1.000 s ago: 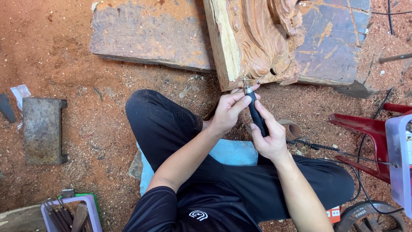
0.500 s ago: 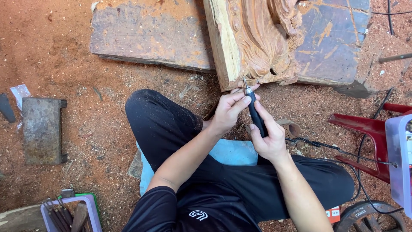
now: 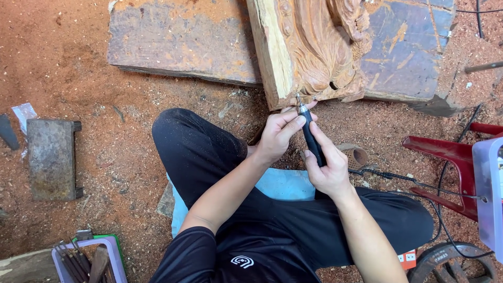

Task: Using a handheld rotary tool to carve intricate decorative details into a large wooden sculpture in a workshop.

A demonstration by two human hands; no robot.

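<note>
gripping a black rotary tool (image 3: 313,140), both hands, right hand (image 3: 327,170) and left hand (image 3: 277,133), press its tip against the carved wood block (image 3: 314,52).

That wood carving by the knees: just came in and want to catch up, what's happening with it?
A person sits cross-legged on the sawdust floor. The right hand grips a black rotary tool like a pen, tip against the lower edge of the wood carving. The left hand steadies the tool near its tip.
</note>
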